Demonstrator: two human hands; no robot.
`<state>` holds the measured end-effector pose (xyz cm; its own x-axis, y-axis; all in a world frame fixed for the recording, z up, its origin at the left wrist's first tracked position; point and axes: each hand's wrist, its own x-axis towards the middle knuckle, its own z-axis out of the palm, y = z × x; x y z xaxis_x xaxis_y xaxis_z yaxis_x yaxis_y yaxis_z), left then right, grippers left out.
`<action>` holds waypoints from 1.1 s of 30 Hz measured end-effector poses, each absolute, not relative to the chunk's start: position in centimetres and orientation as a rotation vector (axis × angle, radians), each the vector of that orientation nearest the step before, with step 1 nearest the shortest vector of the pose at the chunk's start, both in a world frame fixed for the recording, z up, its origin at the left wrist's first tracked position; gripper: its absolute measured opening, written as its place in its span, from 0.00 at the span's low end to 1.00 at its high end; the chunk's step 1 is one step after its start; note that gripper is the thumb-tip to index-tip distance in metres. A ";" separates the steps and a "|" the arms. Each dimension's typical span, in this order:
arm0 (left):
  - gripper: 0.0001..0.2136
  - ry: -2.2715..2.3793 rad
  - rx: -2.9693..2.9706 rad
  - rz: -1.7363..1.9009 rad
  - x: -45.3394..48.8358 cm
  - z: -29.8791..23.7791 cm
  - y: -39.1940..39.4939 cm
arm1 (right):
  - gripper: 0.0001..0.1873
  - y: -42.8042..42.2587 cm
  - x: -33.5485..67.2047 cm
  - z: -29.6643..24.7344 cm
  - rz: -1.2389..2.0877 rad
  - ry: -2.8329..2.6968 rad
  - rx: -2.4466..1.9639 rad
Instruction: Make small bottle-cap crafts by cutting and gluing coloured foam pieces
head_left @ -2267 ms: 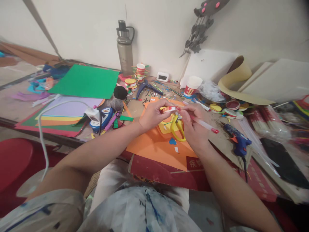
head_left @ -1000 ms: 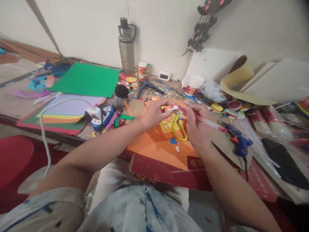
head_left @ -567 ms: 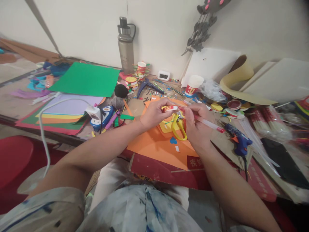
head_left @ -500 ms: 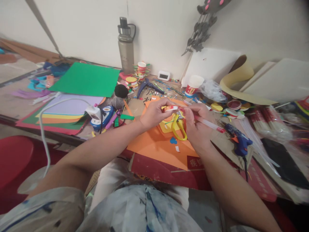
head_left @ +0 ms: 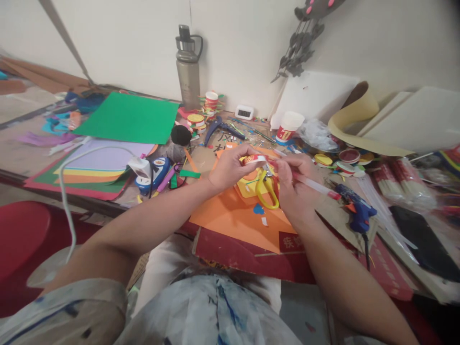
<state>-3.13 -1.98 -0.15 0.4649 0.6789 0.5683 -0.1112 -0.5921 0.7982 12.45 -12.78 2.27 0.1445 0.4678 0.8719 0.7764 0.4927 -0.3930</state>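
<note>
Pinched in my left hand [head_left: 228,168] is a small red-and-white piece of paper cup [head_left: 256,159] with yellow marks. My right hand [head_left: 297,189] has its fingers closed round a pen [head_left: 318,186] with a clear barrel and a red end. The pen's other end is by the cup piece; whether they touch is hard to see. Below the hands, scissors with yellow handles [head_left: 268,196] lie on yellow paper [head_left: 247,188] and orange sheets [head_left: 223,215]. A blue paper heart [head_left: 258,209] and a white scrap [head_left: 265,221] lie nearer me.
At right lie a blue glue gun [head_left: 359,213] and a black phone [head_left: 422,242]. A paper cup [head_left: 288,127], a small clock [head_left: 244,112] and a tall bottle [head_left: 188,72] stand behind. Left are a green sheet [head_left: 132,117] and a blue power socket [head_left: 158,175] with a white cable.
The cup piece has turned slightly in my left fingers, and my right hand has shifted a little to the right with the pen. The things on the table stay put.
</note>
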 end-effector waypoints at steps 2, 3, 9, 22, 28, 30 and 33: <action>0.16 0.488 1.895 1.211 -3.1 -0.2 -1.9 | 0.17 -12.9 12.3 2.4 -0.303 -1.503 -1.141; 0.15 0.486 1.903 1.214 -3.1 -0.2 -1.8 | 0.17 -13.0 12.3 2.4 -0.299 -1.513 -1.138; 0.07 0.452 1.977 1.214 -3.3 -0.2 -2.0 | 0.13 -13.3 12.0 2.5 -0.300 -1.584 -1.099; 0.03 0.455 2.021 1.190 -3.2 -0.2 -2.0 | 0.12 -13.2 12.0 2.2 -0.371 -1.613 -1.114; 0.04 0.411 2.024 1.199 -3.4 0.0 -2.2 | 0.09 -13.2 12.0 2.2 -0.366 -1.622 -1.071; 0.05 0.418 2.033 1.183 -3.5 0.1 -2.2 | 0.09 -13.2 12.0 2.2 -0.362 -1.623 -1.095; 0.05 0.421 2.048 1.170 -3.6 0.1 -2.2 | 0.11 -13.2 12.0 2.2 -0.359 -1.616 -1.116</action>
<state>-3.56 -2.22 0.12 0.5327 0.5920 0.6048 -0.0710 -0.6809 0.7290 12.05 -13.24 2.21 0.0284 0.4757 0.8791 0.8031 0.5127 -0.3034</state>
